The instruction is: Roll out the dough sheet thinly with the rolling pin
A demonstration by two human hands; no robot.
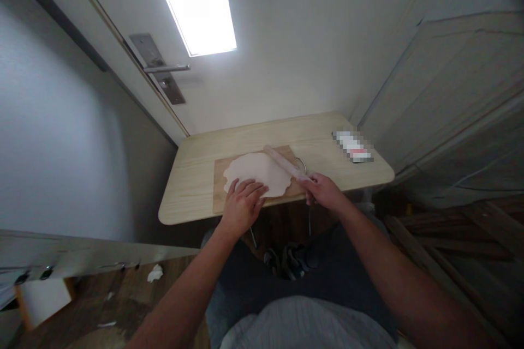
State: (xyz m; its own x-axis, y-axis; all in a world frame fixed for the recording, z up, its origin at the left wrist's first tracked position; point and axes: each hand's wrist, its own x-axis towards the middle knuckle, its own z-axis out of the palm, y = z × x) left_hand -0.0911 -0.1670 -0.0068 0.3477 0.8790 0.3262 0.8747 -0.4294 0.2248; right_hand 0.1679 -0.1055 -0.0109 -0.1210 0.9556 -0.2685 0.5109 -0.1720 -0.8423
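Slanting inward from the bottom of the view, the left forearm (192, 283) and the right forearm (385, 251) are directed toward the counter (184, 174). The left hand (244, 204) is laid palm down at the near edge of a dough sheet (251, 166), its fingers stretched out, slightly parted and wrapped around nothing. The near end of a rolling pin (284, 162) is gripped by the curled right hand (322, 190), and the sheet's right part is crossed by the pin's slanting length. The dough is already spread broadly over much of a wooden board (219, 202); the wavy rim is judged not yet even, and whether the thickness is uniform cannot be told. Beside the board's right edge, a wire loop (302, 163) is seen. Farther right, a flat object (352, 146), blurred out, is set on the counter. Beyond, the scene is bounded by a pale door (286, 54) fitted with a metal handle (168, 68).
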